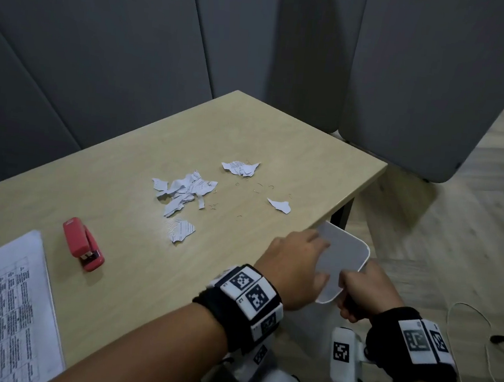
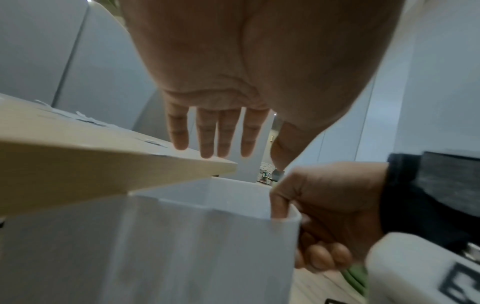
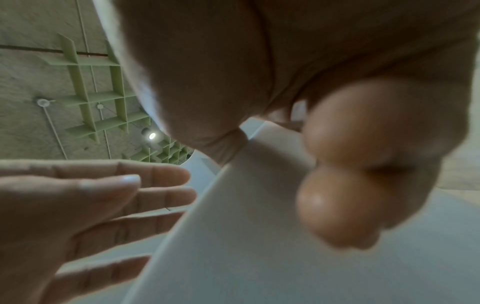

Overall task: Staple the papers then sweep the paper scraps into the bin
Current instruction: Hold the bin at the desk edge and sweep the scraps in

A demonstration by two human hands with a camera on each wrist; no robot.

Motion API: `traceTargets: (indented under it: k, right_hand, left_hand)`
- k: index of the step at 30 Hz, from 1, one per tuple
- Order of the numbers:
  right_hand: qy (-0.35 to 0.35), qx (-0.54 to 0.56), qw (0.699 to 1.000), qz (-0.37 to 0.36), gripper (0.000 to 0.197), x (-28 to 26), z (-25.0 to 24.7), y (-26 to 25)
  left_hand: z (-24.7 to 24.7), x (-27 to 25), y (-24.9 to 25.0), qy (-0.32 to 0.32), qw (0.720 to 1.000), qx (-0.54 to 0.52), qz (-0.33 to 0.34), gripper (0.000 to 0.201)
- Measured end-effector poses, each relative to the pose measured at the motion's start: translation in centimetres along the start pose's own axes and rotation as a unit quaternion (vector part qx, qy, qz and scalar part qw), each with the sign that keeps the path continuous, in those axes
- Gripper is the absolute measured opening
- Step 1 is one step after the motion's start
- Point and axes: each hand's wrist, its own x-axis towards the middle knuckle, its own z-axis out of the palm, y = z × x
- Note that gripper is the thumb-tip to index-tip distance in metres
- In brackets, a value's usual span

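Observation:
A white plastic bin (image 1: 350,255) is held just below the table's right front edge. My right hand (image 1: 358,289) grips its near rim (image 2: 291,218), thumb inside and fingers (image 3: 335,203) curled on the outer wall. My left hand (image 1: 294,264) hovers flat over the bin's mouth at the table edge, fingers (image 2: 215,133) straight and holding nothing. Torn paper scraps (image 1: 183,192) lie in a loose pile mid-table, with more pieces (image 1: 240,167) farther back and one (image 1: 280,206) near the right edge. A red stapler (image 1: 84,244) and the printed papers (image 1: 2,311) lie at the left.
Small bent staples (image 1: 259,186) are scattered among the scraps. Grey partition panels (image 1: 136,41) stand behind the wooden table (image 1: 124,160). To the right is wood floor with white cables (image 1: 477,329) trailing across it.

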Motion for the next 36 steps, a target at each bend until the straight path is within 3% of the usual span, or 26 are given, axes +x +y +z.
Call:
traceTargets:
  k: [3, 7, 9, 14, 18, 21, 24, 27, 31, 36]
  right_hand:
    - [0.001, -0.008, 1.000, -0.001, 0.024, 0.0, 0.0, 0.0]
    - [-0.001, -0.008, 1.000, 0.000, 0.027, 0.0, -0.1, 0.0]
    - [0.000, -0.013, 1.000, -0.002, 0.027, 0.1, -0.2, 0.1]
    - [-0.005, -0.011, 1.000, -0.008, 0.020, 0.3, 0.2, -0.2]
    - [-0.004, -0.010, 1.000, -0.009, 0.020, 0.6, 0.5, 0.0]
    - [0.000, -0.028, 1.000, 0.000, 0.020, 0.8, 0.8, 0.2]
    - [-0.004, -0.029, 1.000, -0.003, 0.020, 0.8, 1.2, 0.4]
    - [-0.005, -0.026, 1.000, -0.004, 0.018, 0.6, 1.4, 0.3]
    - [0.000, -0.027, 1.000, -0.002, 0.019, 0.5, 1.5, 0.3]
    - [0.003, -0.019, 1.000, -0.004, 0.022, 0.4, 1.7, 0.2]
  left_hand:
    - [-1.2, 2.0, -1.6, 0.032, 0.996, -0.007, -0.079, 0.065]
    - [-1.8, 5.0, -4.8, -0.055, 0.981, 0.049, -0.181, 0.078]
    - [-1.5, 5.3, -5.0, -0.084, 0.980, 0.076, -0.162, 0.078]
    - [-1.5, 2.4, -1.4, -0.104, 0.995, 0.008, 0.004, 0.059]
    - [-2.0, -0.1, -1.3, -0.028, 0.995, -0.092, 0.002, 0.052]
    - [-3.8, -0.6, -5.4, 0.041, 0.990, -0.074, -0.117, 0.056]
    - [-5.6, -1.3, -11.6, 0.019, 0.953, 0.011, -0.303, 0.073]
    - [-5.7, -2.5, -15.8, -0.031, 0.921, 0.025, -0.387, 0.077]
    - [-4.8, -3.1, -15.7, -0.065, 0.929, 0.028, -0.363, 0.073]
    - [-3.7, -3.2, -9.3, -0.079, 0.957, 0.022, -0.279, 0.062]
